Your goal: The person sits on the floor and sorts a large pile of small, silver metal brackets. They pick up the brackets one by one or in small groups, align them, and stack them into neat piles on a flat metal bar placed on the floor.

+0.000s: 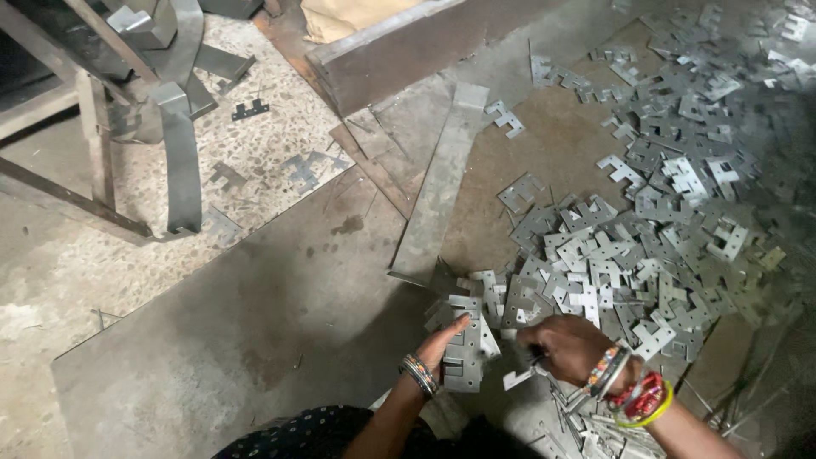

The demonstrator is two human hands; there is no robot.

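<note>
Fingers of left hand [442, 344] clamp stacked plates [463, 348]; right hand [565, 347] pinches one plate [518, 378] above sheet-metal floor [280, 314].

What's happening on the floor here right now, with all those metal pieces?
A person is sitting on the floor at a big heap of stamped metal plates. The left hand steadies a stack of plates standing on a flat metal sheet. The right hand grips a single plate just beside that stack. A long metal strip lies behind it, and bent strips sit by a frame at upper left.
</note>
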